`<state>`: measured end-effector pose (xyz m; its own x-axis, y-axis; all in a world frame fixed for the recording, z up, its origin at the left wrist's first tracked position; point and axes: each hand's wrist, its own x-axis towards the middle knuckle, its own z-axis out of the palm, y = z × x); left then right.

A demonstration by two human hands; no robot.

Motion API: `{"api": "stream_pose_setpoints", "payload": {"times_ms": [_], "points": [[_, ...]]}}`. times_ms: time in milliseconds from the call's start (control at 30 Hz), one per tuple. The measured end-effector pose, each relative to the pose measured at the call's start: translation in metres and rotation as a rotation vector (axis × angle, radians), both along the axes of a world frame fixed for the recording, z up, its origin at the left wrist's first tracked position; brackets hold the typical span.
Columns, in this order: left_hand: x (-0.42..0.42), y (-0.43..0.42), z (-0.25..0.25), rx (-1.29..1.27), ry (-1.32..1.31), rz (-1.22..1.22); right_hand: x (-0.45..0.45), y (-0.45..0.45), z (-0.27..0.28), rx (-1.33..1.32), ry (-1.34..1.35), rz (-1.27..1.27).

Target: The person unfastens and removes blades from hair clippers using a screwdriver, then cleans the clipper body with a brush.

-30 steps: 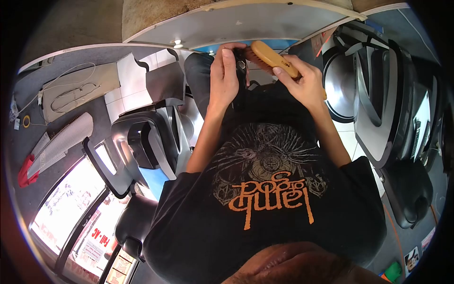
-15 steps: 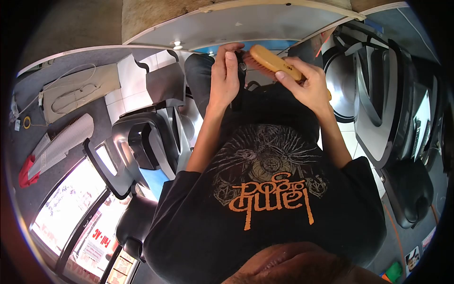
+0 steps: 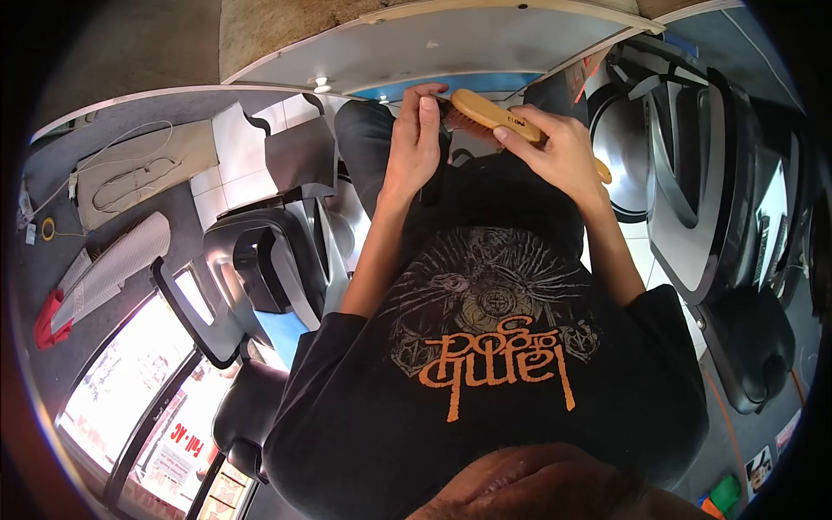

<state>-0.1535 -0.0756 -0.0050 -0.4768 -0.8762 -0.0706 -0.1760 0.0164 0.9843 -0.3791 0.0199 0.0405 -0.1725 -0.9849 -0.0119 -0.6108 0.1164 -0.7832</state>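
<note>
Brush (image 3: 494,114) sits in right hand (image 3: 562,149) — bristles (image 3: 466,122) near dark object (image 3: 444,111) in left hand (image 3: 414,143).

Before you: cabinet (image 3: 416,56).
Between cabinet and torso: brush (image 3: 496,117), in your right hand (image 3: 559,147); left hand (image 3: 416,143) near its front end.
To your left: chair (image 3: 260,251); farther out, board (image 3: 195,147) with cord (image 3: 130,179) on it, tape roll (image 3: 48,229) beyond.
Left, rearward: window (image 3: 130,373).
To your right: second chair (image 3: 693,260).
Right, rearward: photo (image 3: 758,468), on floor (image 3: 685,451).
</note>
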Motion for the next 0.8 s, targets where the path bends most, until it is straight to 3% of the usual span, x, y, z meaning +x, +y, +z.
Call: {"api": "stream_pose_setpoints", "payload": {"times_ms": [167,267,367,567,667,800], "points": [[-0.002,0.005,0.01,0.137,0.037,0.035,-0.008,0.002,-0.009,0.007,-0.047,-0.038],[0.003,0.001,-0.012,0.081,-0.036,0.014,-0.004,0.003,-0.004,-0.032,-0.061,0.017],[-0.004,0.004,0.006,0.278,0.008,0.004,-0.001,-0.001,-0.005,0.075,0.068,0.003],[-0.006,0.005,0.001,0.346,0.053,0.025,-0.007,0.0,-0.002,0.093,-0.015,-0.019],[-0.009,0.005,-0.001,0.356,0.066,0.002,-0.003,0.0,-0.011,0.012,0.054,0.019],[-0.01,0.003,-0.004,0.465,0.112,0.002,-0.004,-0.004,-0.008,0.122,0.113,-0.017]]}}
